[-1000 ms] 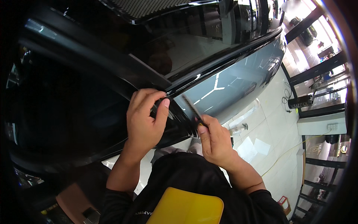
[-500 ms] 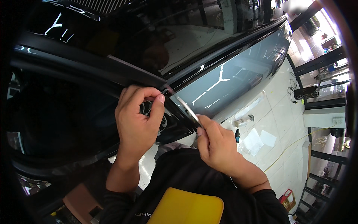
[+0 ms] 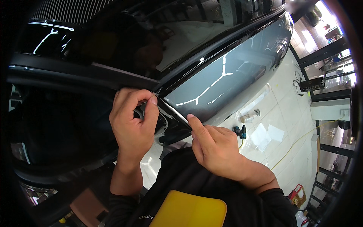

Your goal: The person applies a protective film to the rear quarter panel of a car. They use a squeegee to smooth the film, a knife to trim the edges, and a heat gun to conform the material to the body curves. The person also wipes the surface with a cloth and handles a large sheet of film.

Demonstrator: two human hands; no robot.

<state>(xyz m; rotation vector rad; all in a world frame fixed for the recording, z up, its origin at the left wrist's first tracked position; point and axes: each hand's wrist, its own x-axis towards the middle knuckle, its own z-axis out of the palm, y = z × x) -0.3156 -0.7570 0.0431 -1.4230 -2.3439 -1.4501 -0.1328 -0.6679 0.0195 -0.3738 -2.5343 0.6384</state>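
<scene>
My left hand [image 3: 134, 119] is closed in a pinch at the corner where the black trim [image 3: 124, 72] meets the glossy grey-blue car panel [image 3: 223, 72]; what its fingertips hold is hidden. My right hand [image 3: 215, 147] grips a long, thin, silvery tool [image 3: 176, 111], its index finger along it. The tool lies diagonally along the panel's lower-left edge, pointing toward my left fingertips. A yellow flat pad [image 3: 187, 208] is on my black shirt front.
A white spray bottle [image 3: 249, 117], a black-and-blue tool [image 3: 242, 132] and paper sheets [image 3: 266, 136] lie on the tiled floor [image 3: 287, 106]. A yellow cord [image 3: 295, 143] crosses it. A red box [image 3: 297, 193] is at lower right, framed glass along the right.
Both my hands have shifted leftward in the picture. The thin tool, tilted across the panel before, now lies along its edge, with my right index finger more stretched along it.
</scene>
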